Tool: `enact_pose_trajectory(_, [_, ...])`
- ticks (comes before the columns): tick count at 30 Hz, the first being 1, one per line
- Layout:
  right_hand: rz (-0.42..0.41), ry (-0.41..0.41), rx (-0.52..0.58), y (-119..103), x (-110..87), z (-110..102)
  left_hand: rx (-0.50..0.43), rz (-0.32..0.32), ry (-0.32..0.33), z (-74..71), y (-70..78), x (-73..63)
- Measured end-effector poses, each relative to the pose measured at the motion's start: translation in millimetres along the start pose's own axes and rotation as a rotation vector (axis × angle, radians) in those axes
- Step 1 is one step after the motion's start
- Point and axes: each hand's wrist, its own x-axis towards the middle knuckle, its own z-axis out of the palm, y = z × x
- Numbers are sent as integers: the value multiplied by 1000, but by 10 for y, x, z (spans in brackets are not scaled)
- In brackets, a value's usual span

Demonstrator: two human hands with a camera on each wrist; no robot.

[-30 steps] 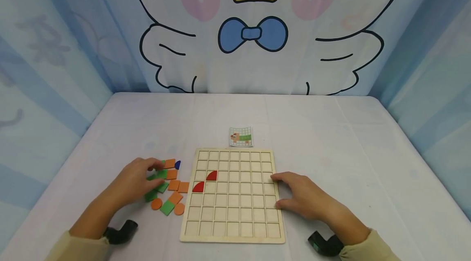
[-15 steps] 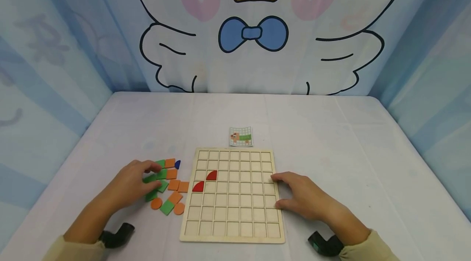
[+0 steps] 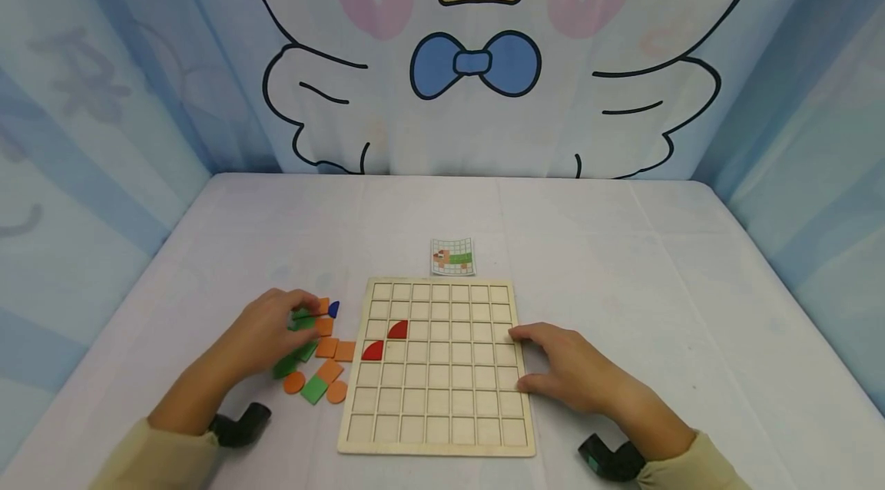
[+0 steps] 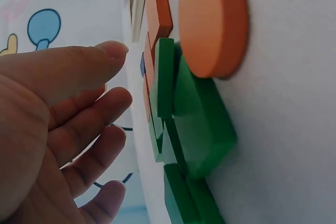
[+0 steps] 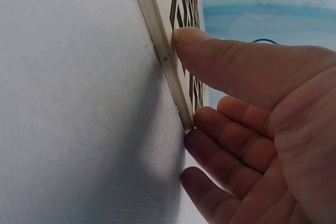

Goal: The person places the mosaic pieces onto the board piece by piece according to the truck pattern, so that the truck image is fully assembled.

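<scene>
My left hand (image 3: 263, 332) hovers over a loose pile of flat pieces, its fingers apart and relaxed. Beneath and beside it lie green squares (image 3: 314, 390), orange squares (image 3: 327, 348), orange discs (image 3: 293, 382) and a small blue piece (image 3: 334, 309). In the left wrist view, a gap separates the thumb and fingers from the green pieces (image 4: 202, 124). My right hand (image 3: 570, 363) touches the right edge of a wooden grid board (image 3: 439, 400); its thumb (image 5: 220, 59) rests on the rim. Two red quarter-circles (image 3: 399, 330) sit in cells at the board's upper left.
A small picture card (image 3: 452, 256) showing a gridded orange and green animal lies just beyond the board. A cartoon-printed curtain (image 3: 477, 129) stands behind the white table (image 3: 622, 259), with blue cloth at both sides. Black wrist devices (image 3: 242, 425) are near both sleeves.
My left hand drew back slightly to the left, then moved forward and right over the upper part of the pile. My right hand and the board have stayed put.
</scene>
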Motion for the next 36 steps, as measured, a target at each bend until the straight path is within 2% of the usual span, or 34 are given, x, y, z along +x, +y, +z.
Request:
enact_pose_trajectory(6, [-3, -1, -3, 0, 3, -1, 6, -20, -22, -25, 36, 128])
enact_pose_trajectory(11, [1, -5, 1, 3, 3, 2, 15, -4, -23, -18, 13, 219])
enact_pose_trajectory(25, [-2, 1, 3, 2, 3, 2, 20, 58, -12, 17, 37, 329])
enact_pose_trajectory(36, [21, -14, 19, -7, 5, -3, 22, 27, -47, 44, 63, 392])
